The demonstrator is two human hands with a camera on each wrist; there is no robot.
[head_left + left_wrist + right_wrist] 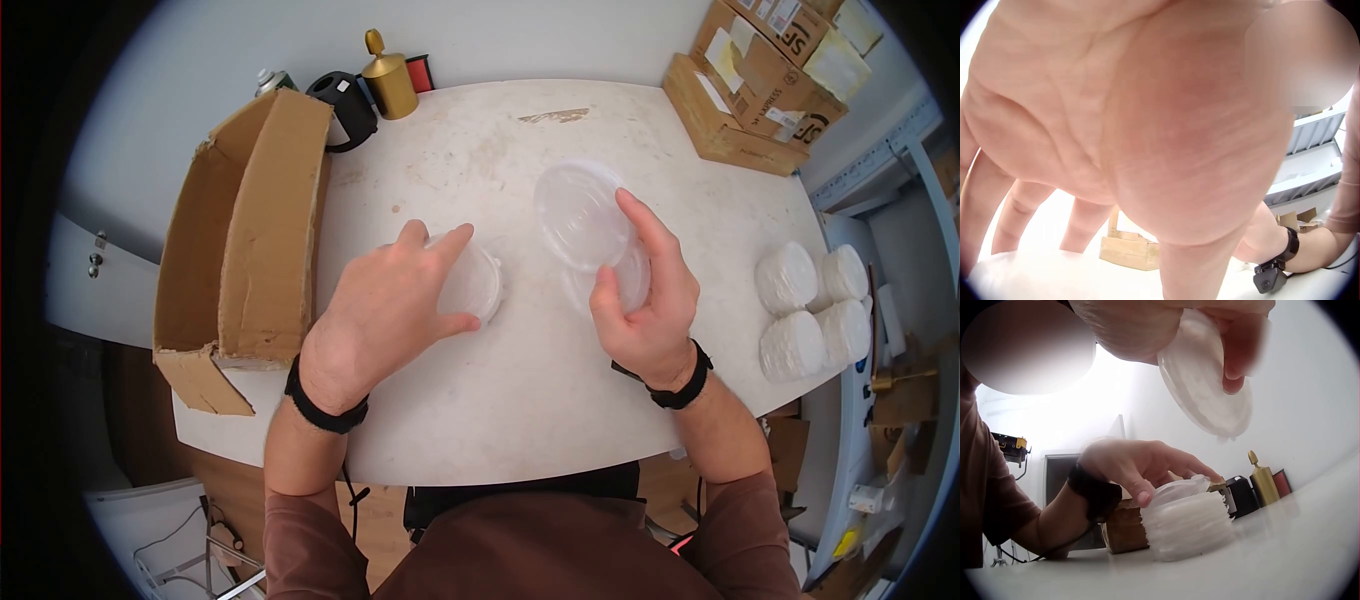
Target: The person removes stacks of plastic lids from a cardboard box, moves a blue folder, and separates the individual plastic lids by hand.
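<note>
My left hand [385, 300] spreads over a stack of clear plastic lids [1188, 528] on the table, thumb and fingertips on opposite sides of the rim. The uppermost lid [1175, 490] is tilted on the stack, between that thumb and the fingers. Its palm [1147, 125] fills the left wrist view, hiding the lids there. To the right, my right hand [655, 310] pinches a round translucent plastic lid [582, 215] between thumb and fingers, raised above the table. A second round clear shape [628, 280] overlaps it from below in the head view.
An open cardboard box [270, 230] stands left of the left hand. Behind it are a black container [345, 112] and a gold canister [390, 85]. Several white stacks [785, 278] stand near the right edge, with parcel boxes [750, 100] at the back right.
</note>
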